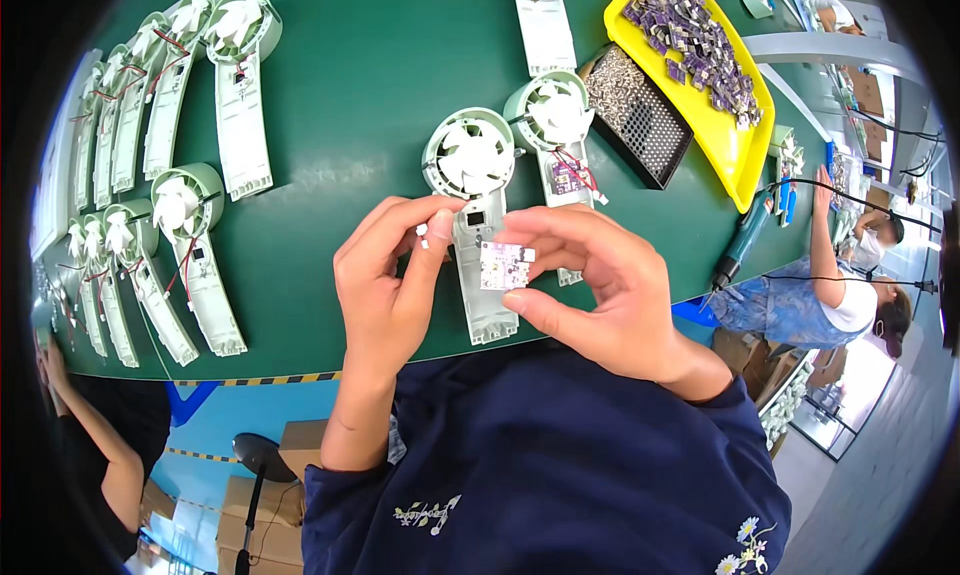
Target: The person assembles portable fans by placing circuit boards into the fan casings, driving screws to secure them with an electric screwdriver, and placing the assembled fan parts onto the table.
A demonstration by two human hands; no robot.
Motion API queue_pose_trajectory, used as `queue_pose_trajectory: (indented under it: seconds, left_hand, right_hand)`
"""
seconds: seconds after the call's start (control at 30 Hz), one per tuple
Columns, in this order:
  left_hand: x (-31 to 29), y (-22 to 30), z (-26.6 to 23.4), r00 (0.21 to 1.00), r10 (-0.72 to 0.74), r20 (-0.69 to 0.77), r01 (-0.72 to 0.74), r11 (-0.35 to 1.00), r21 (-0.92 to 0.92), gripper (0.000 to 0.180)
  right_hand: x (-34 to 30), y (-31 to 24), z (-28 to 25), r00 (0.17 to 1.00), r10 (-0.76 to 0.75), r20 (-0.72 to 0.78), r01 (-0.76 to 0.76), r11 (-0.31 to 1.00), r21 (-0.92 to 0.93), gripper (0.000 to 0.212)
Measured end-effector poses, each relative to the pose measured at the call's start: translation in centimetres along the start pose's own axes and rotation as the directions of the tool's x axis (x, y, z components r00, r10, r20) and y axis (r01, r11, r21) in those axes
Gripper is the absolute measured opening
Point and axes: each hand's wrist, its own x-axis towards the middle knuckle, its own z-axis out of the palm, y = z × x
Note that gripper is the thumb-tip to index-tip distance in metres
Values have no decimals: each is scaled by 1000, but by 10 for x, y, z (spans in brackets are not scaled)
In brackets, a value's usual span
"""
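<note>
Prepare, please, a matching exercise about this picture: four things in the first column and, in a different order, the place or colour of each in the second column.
Things:
1. circuit board
2. small white piece
3. tray
4. perforated box

Places and colours:
A. black, beside something yellow
B. in the right hand, between thumb and fingers
C. yellow, with many small purple boards in it
D. by the thumb of the left hand

Right pairs: 1-B, 2-D, 3-C, 4-A
</note>
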Motion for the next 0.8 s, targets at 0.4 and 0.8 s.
queue_pose_trajectory:
  seconds: [0.4,0.8]
  left_hand:
    - [-1,-3,4,999,13,-30,-14,999,-45,12]
    - [0,-4,2,1000,15,-12,-15,999,28,10]
  right_hand:
    - [20,26,2,964,-264,-20,212,816,-538,45]
    - [22,27,1,983,-181,30,166,806,-568,42]
